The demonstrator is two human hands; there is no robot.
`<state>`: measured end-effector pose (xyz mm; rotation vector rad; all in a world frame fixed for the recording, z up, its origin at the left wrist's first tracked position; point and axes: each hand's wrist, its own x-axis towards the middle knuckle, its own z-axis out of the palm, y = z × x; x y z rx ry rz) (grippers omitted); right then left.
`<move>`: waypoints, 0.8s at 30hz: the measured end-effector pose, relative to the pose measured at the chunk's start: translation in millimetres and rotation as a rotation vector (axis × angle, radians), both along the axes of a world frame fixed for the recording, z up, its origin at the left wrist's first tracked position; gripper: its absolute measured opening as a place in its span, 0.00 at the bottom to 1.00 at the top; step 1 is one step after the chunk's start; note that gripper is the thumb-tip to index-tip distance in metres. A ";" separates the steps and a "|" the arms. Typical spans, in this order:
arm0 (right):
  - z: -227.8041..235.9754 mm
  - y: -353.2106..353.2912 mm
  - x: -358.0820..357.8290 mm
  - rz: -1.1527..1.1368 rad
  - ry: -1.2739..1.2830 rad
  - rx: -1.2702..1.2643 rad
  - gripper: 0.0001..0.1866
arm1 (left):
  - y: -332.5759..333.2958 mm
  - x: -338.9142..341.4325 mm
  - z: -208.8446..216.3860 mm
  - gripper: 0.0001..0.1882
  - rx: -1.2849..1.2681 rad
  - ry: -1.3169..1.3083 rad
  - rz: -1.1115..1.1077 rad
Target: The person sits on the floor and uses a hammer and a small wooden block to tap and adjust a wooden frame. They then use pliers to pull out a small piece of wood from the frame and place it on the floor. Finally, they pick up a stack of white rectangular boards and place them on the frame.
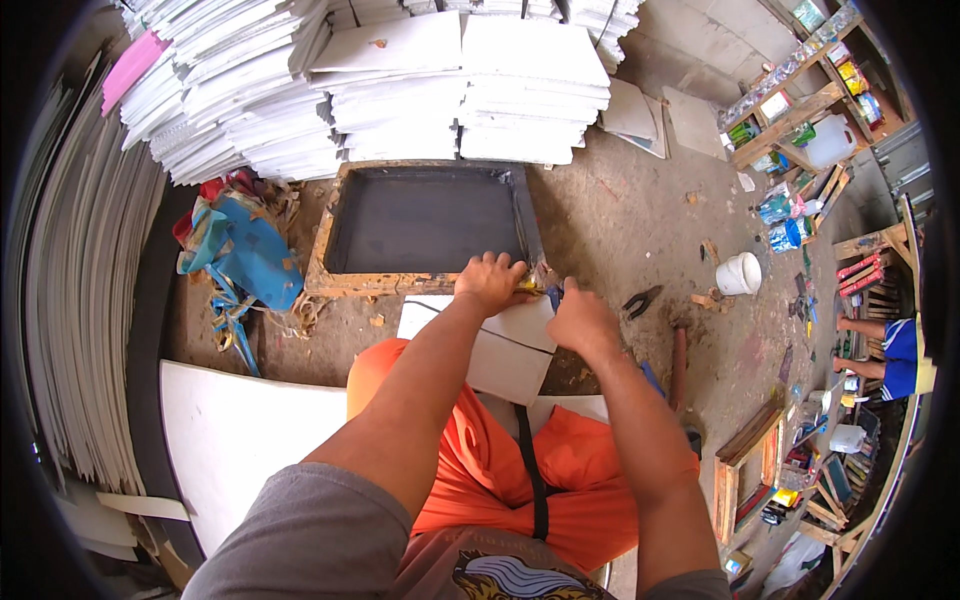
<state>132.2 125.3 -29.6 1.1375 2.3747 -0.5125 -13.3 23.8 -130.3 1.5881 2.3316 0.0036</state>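
In front of me on the floor lies a wooden frame point(375, 285) with a dark sheet stretched inside it. Its near edge is stained yellow and black. My left hand point(490, 283) is closed over that edge near the right corner, fingers curled. Just to its right, my right hand point(584, 322) is closed around a small blue tool point(555, 296), held against the corner; most of the tool is hidden by the fingers. Below both hands, a white board piece point(505, 355) with a dark strap across it rests by my knees.
Tall stacks of white boards point(535, 90) stand behind the frame. A blue bag point(245, 250) lies at left. Pliers point(641, 301) and a white bucket point(738, 273) are on the littered floor at right, near cluttered wooden shelves point(790, 120). Another person's legs point(862, 328) show far right.
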 end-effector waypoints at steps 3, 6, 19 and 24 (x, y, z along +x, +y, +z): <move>9.7 35.2 -12.0 0.079 -0.076 -0.099 0.25 | 1.7 2.3 3.8 0.35 -0.009 -0.012 0.004; 8.1 70.2 -11.0 0.102 -0.058 -0.314 0.19 | 0.6 0.0 4.3 0.34 -0.008 -0.028 0.016; -71.7 190.1 180.6 -1.128 1.090 -0.621 0.18 | 10.8 7.3 18.4 0.41 0.023 0.064 0.065; -69.9 296.4 235.0 -1.251 1.290 -0.453 0.19 | 27.0 18.7 3.9 0.40 0.169 0.172 0.120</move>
